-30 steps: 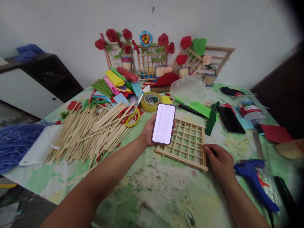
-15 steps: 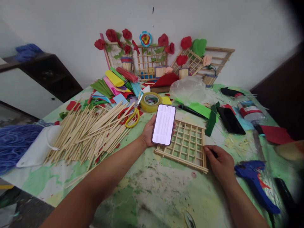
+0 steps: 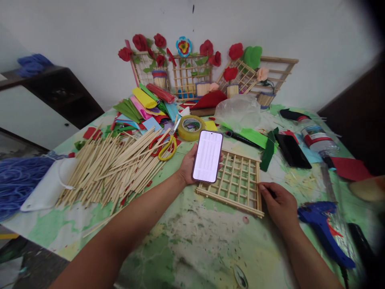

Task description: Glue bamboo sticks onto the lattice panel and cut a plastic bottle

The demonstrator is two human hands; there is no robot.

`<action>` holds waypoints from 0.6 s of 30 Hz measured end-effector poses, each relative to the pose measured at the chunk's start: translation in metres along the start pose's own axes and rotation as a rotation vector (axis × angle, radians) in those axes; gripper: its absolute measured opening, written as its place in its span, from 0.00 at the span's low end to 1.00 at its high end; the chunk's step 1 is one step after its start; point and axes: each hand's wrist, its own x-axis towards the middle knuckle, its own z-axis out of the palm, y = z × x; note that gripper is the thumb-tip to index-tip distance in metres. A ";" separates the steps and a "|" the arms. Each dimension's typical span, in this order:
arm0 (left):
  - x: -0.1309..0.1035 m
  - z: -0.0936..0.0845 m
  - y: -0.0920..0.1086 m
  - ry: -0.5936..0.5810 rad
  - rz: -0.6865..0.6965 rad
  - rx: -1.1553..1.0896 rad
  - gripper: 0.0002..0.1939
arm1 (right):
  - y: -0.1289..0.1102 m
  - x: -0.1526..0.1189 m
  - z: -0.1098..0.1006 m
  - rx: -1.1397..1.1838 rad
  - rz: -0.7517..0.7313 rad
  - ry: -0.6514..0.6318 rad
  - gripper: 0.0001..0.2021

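Left hand: your left hand (image 3: 189, 166), fingers wrapped round a lit, purple-edged rectangular smartphone (image 3: 208, 156), screen up, over the lattice's left part.
Lattice: square grid of pale wooden sticks (image 3: 240, 176), flat on the green-and-white patterned bench (image 3: 195, 249), between your hands, partly hidden by the phone.
Right hand: your right hand (image 3: 279, 204), fingers curled, thumb tip at the lattice's right edge; pinching or just touching, cannot tell.
Phone risk: one-handed hold; if your grip loosens, it could drop onto the grid and crack a joint.
Edge risk: a sideways push from your thumb could slide or skew the lattice; joint strength can't be seen.
Glue gun: blue plastic pistol-shaped glue gun (image 3: 325, 228), just beside your right forearm; hot or cold unclear, burn possible if you swing outward.
Sticks: loose heap of pale wooden sticks (image 3: 111, 168) beyond your left forearm; a sleeve-level sweep could scatter it.
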 end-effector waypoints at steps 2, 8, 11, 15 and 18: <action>0.000 0.000 0.000 0.001 0.013 -0.001 0.34 | 0.000 0.000 0.000 -0.004 0.000 -0.002 0.14; 0.000 -0.002 0.001 0.003 -0.003 0.012 0.34 | -0.001 0.000 0.000 0.007 0.002 -0.001 0.14; 0.000 -0.001 0.001 0.008 -0.017 0.013 0.35 | -0.002 0.000 0.000 -0.002 -0.004 0.005 0.14; 0.000 0.002 0.000 0.024 0.013 -0.016 0.33 | -0.003 0.000 -0.001 -0.012 -0.014 0.013 0.14; 0.000 0.003 0.000 0.017 0.012 -0.013 0.33 | -0.003 0.000 0.000 -0.006 -0.020 0.009 0.14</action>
